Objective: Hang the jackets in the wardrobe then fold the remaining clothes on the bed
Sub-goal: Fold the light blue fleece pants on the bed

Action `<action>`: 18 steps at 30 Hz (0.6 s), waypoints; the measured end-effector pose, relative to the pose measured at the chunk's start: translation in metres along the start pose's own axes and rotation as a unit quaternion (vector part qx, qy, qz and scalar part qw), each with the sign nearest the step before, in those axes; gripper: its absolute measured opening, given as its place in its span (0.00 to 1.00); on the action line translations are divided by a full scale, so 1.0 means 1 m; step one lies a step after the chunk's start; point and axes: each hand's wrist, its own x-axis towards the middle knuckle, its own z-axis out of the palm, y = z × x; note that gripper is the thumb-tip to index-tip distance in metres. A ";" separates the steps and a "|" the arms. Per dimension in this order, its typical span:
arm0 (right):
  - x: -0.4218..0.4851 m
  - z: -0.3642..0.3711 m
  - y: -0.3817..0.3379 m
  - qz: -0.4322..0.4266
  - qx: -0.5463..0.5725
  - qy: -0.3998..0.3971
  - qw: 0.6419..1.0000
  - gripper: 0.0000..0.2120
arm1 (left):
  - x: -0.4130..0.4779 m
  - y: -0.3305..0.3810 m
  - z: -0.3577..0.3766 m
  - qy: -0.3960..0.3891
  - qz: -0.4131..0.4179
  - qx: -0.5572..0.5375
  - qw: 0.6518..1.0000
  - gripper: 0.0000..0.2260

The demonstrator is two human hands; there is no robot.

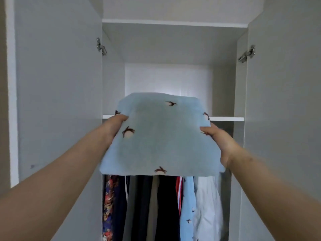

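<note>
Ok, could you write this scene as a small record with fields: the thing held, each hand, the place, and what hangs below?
held thing: folded light blue garment with dark bird prints
left hand: grips its left edge
right hand: grips its right edge
place: held up in front of the wardrobe shelf, both doors open
below: hanging clothes, dark and light blue ones among them

Fuzzy matt cloth garment (161, 136); smooth matt wardrobe (57, 84); shiny metal hinges (101, 46).
</note>
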 end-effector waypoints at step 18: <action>0.335 0.082 -0.031 -0.140 -0.076 0.032 0.987 0.09 | 0.297 0.117 -0.029 0.076 0.178 0.108 0.975 0.11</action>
